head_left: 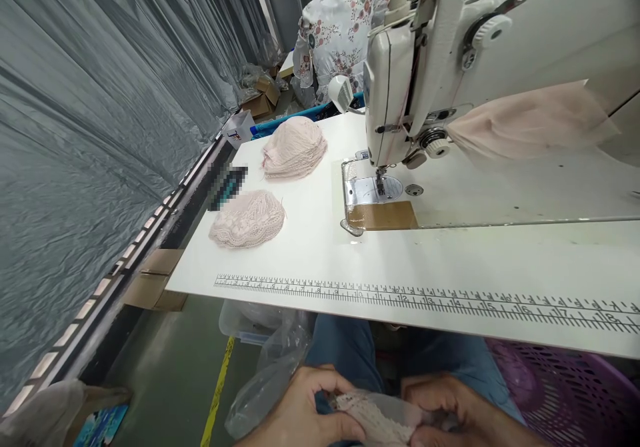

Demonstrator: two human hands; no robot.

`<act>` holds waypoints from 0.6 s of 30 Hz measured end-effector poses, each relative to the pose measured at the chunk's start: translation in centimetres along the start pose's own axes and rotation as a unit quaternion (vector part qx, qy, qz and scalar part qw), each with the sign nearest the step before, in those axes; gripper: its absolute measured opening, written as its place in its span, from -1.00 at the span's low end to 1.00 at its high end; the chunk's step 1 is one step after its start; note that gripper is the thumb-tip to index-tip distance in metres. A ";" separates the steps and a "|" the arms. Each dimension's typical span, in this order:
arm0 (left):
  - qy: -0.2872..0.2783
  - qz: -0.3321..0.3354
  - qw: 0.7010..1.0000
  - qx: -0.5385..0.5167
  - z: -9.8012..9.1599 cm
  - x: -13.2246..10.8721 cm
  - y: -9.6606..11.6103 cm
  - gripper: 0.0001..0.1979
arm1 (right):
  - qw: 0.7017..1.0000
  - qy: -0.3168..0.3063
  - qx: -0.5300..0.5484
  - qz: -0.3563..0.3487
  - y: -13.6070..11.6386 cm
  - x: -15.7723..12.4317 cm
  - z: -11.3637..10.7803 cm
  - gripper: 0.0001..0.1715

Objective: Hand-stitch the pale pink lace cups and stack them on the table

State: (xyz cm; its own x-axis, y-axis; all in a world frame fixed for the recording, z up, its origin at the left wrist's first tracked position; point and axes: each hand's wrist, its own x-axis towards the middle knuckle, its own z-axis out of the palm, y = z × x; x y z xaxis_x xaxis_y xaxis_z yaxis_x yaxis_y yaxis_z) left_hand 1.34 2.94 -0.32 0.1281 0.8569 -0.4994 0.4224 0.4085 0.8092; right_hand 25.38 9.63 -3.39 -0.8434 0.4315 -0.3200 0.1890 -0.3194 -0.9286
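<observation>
Down in my lap, below the white table edge, my left hand and right hand both pinch a pale lace piece half inside a clear plastic bag. On the table lie two pink lace stacks, the sewing machine beside them. A purple basket sits by my right knee.

A ruler scale printed along the counter front edge reads upward, about 1 to 18, toward the sewing machine side; smaller digits blur.
</observation>
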 end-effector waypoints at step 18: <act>0.005 0.054 0.998 -0.018 1.8 -0.3 -1.5 -0.49 | 0.999 -0.008 0.029 -0.010 -2.7 -0.1 0.6 -0.44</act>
State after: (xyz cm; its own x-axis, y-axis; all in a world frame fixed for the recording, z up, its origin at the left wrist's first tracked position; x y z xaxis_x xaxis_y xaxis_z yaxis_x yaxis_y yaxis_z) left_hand 2.24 1.48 -1.94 0.1622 0.8993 -0.4062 0.3735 0.3251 0.8688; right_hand 24.65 10.00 -0.78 -0.8542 0.4255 -0.2988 0.1430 -0.3603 -0.9218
